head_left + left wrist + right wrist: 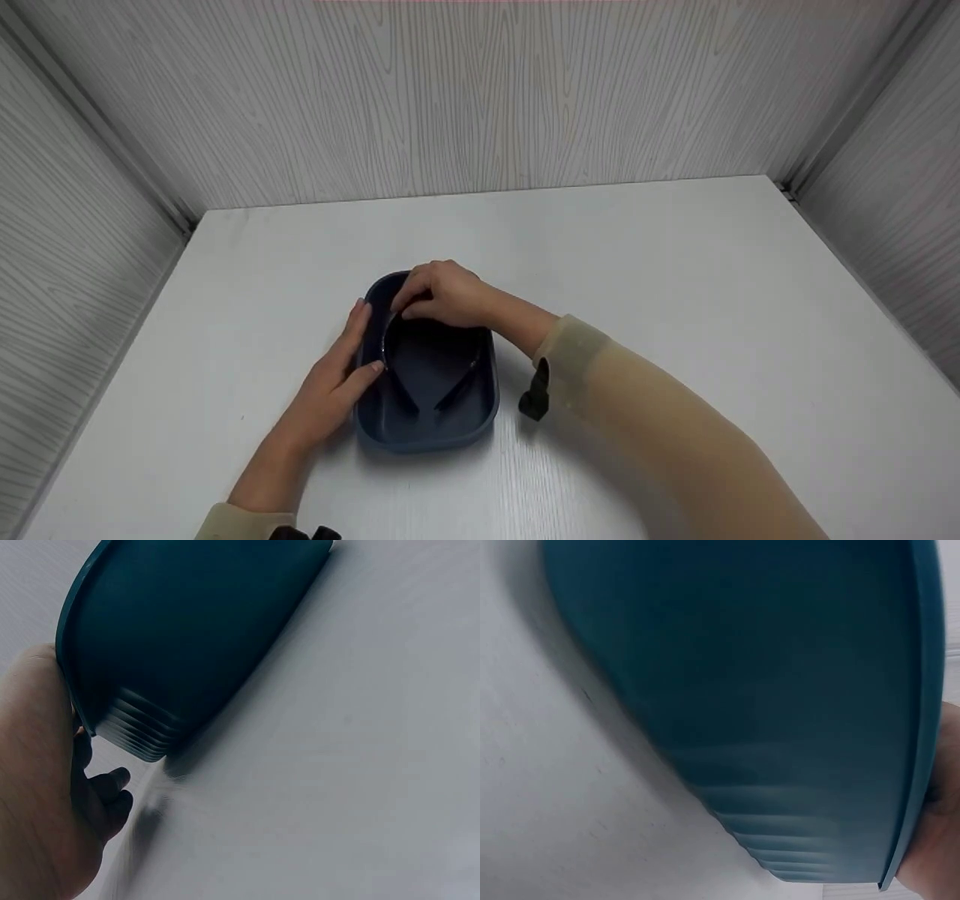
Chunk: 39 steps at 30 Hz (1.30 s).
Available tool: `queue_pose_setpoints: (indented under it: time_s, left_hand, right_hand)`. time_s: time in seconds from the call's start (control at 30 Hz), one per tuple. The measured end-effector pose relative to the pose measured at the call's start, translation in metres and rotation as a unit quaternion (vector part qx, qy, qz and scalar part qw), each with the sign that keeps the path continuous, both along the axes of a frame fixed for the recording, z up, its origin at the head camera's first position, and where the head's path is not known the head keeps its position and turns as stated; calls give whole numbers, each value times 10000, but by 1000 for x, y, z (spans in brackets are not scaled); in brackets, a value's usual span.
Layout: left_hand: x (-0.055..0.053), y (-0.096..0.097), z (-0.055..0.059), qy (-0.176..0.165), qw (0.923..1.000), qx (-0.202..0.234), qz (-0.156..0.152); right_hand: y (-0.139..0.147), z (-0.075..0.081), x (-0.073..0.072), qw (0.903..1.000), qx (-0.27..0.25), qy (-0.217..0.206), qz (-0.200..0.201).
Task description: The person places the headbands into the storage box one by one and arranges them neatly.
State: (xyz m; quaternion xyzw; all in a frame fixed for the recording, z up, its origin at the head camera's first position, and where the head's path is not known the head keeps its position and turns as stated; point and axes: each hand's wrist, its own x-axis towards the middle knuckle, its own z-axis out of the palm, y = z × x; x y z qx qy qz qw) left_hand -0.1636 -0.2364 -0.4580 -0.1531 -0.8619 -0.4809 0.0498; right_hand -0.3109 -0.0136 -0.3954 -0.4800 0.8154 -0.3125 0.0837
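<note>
A dark blue plastic bin with rounded corners stands on the white table. Inside it lies a dark, glossy headband, its two ends pointing toward the near side. My right hand reaches in over the bin's far right and pinches the headband near the top of its curve. With the thumb over the rim and the fingers along the outer wall, my left hand holds the bin's left side. In the right wrist view the bin's wall hides most of the right hand, and the headband cannot be seen.
White table surface surrounds the bin. Wood-grain panels rise at the back, at the left and at the right. A dark strap fitting hangs from the right sleeve's cuff.
</note>
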Motion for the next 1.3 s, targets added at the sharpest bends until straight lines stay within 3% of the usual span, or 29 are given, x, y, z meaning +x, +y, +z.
queue_pose_setpoints:
  time_s: [0.47, 0.83, 1.07, 1.3]
  left_hand:
    - [-1, 1, 0, 26, 10000, -87, 19]
    - [-4, 3, 1, -143, 9998, -141, 35]
    - [-7, 1, -1, -95, 9998, -159, -36]
    - [-7, -6, -1, -86, 9997, -231, 76]
  right_hand:
    - [0, 1, 1, 9998, 146, -9, -120]
    - [4, 0, 1, 9989, 238, -233, -330]
    - [11, 5, 0, 9989, -17, -181, -433]
    - [37, 14, -3, 9939, -774, -100, -783]
